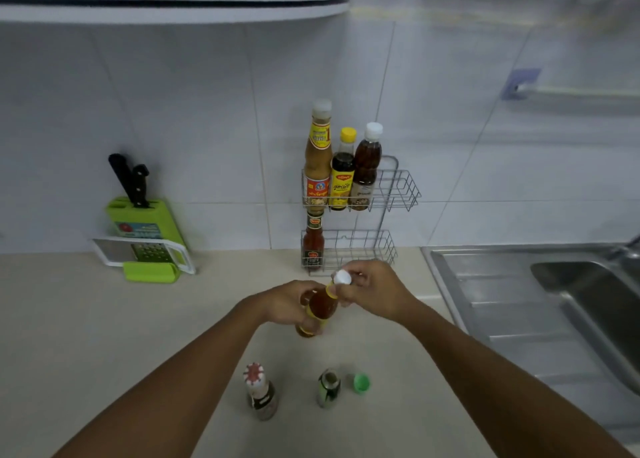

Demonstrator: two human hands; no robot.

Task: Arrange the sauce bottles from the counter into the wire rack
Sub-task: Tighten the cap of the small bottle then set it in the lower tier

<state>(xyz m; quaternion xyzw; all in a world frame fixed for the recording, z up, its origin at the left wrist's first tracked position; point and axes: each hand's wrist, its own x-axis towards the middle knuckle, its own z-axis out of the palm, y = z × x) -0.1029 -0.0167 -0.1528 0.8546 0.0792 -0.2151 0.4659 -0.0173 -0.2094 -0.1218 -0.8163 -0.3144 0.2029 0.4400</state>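
Observation:
A two-tier wire rack [398, 187] hangs on the tiled wall. Its upper tier holds three bottles: a tall tan one [318, 159], a dark one with a yellow cap [343, 173] and a brown one with a white cap [366, 170]. A red sauce bottle [313, 243] stands at the left of the lower tier. My left hand [285, 301] grips the body of an amber sauce bottle [322, 307] above the counter. My right hand [374, 293] pinches its white cap [343, 277]. On the counter near me stand a bottle with a red-and-white cap [259, 393] and an uncapped green-labelled bottle [328, 388].
A loose green cap [362, 383] lies beside the uncapped bottle. A green knife block [143, 222] and a grater [145, 255] sit at the back left of the counter. A steel sink [540, 305] takes up the right side. A white cabinet overhangs at the top.

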